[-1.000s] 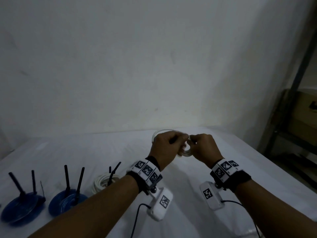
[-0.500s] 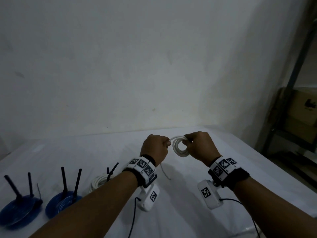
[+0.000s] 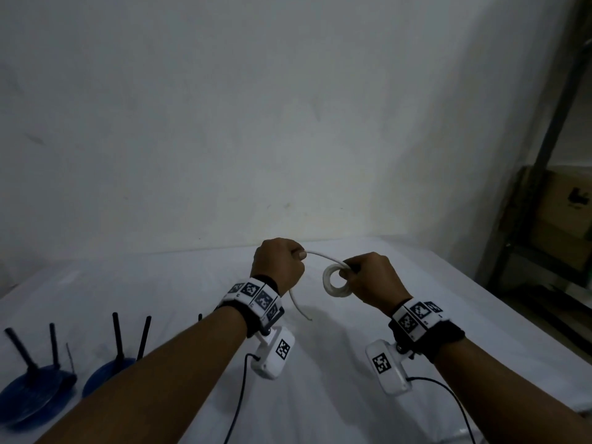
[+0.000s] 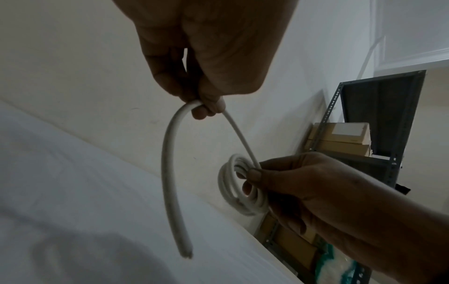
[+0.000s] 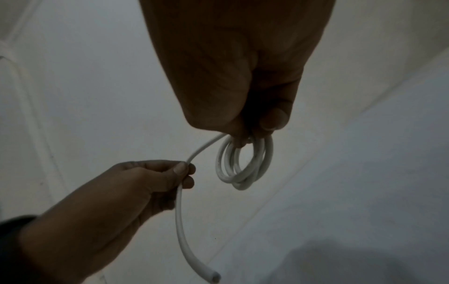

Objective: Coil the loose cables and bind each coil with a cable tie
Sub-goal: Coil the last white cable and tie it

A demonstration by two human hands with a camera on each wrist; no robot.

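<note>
the white-covered table (image 3: 416, 363) carries, at its left edge, two blue coils (image 3: 35, 386) with black ties standing up from them, judged already bound; any others are hidden behind the left forearm. the white cable (image 3: 334, 282) is held in the air above the middle of the table, touching nothing else. it is judged nearly coiled: a small coil of several turns is formed, a short free tail (image 4: 170, 184) remains to be wound, and no tie is on it yet. the hands are apart, joined by a short span of cable. the right hand (image 3: 373, 282) pinches the coil's turns between thumb and curled fingers. the left hand (image 3: 278, 267), fingers curled, grips the tail, whose cut end hangs free below.
</note>
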